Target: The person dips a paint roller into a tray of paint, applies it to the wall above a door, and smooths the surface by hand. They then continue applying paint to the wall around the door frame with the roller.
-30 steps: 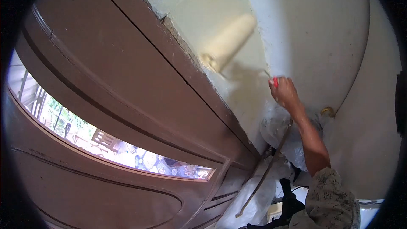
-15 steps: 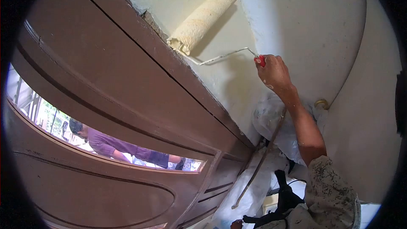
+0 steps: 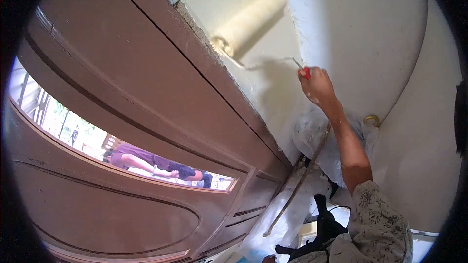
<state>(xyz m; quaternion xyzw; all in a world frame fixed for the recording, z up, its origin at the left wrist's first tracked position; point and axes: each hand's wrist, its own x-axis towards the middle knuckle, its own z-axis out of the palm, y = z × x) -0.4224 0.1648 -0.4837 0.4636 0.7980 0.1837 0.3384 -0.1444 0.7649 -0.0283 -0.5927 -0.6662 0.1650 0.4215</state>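
Note:
My right hand [image 3: 319, 87] is closed around the red handle of a paint roller [image 3: 251, 24]. The roller's cream, paint-covered sleeve lies against the pale wall [image 3: 273, 97], slanting up to the right, its lower end close to the brown door frame [image 3: 195, 70]. Its thin wire arm is smeared by motion. Paint flecks mark my hand. At the bottom edge shows a small bit of what seems to be my left hand [image 3: 269, 259]; its fingers are hidden.
A brown panelled door [image 3: 122, 204] with a narrow glass pane fills the left side. Through the glass a person in a purple top [image 3: 141, 158] is visible. Below my arm are clear plastic sheeting [image 3: 312, 131], a long thin stick [image 3: 297, 190] and a black strap-like thing [image 3: 329, 226].
The roller and my right hand have shifted slightly right and down in the view, the roller now blurred. Behind the glass, the person has bent lower.

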